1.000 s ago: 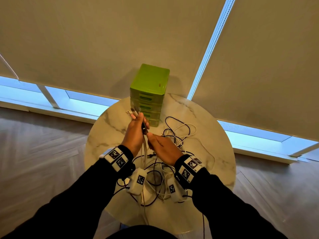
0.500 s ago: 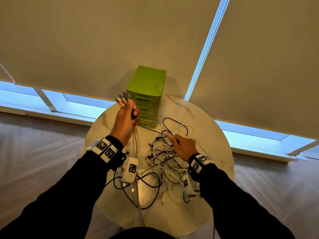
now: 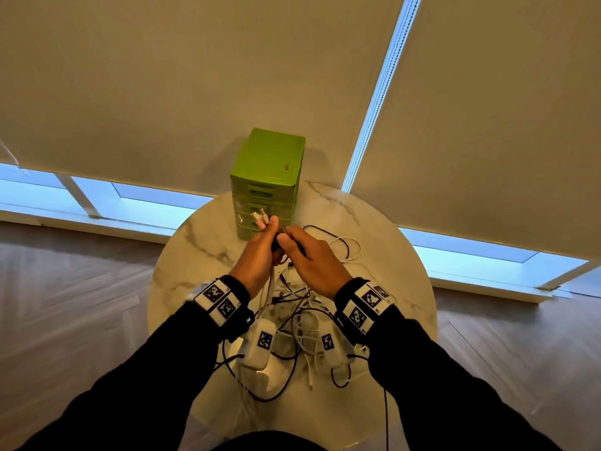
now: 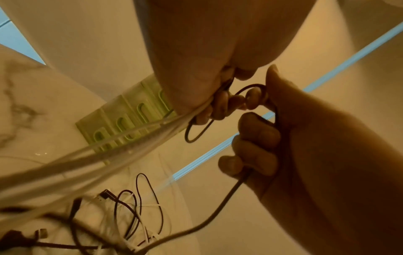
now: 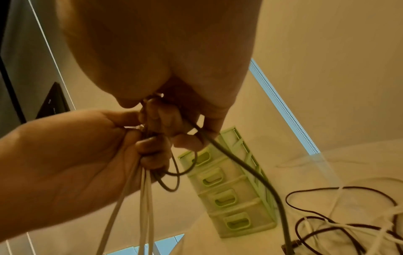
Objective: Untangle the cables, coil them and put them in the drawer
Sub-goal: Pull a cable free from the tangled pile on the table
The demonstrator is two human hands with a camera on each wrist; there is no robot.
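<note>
Right hand (image 3: 313, 259), back from the tangled cable heap (image 3: 302, 320) at lower centre, pinches a thin dark cable (image 4: 220, 208) into the left hand (image 3: 260, 252), itself clenched on pale white cables (image 5: 144, 198): sorting advances, coiling pending.

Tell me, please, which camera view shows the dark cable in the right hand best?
The left wrist view: the dark cable runs through the curled fingers of the right hand and down to the table. The right wrist view shows it leaving the grip. In the head view the hands hide it almost fully.
</note>
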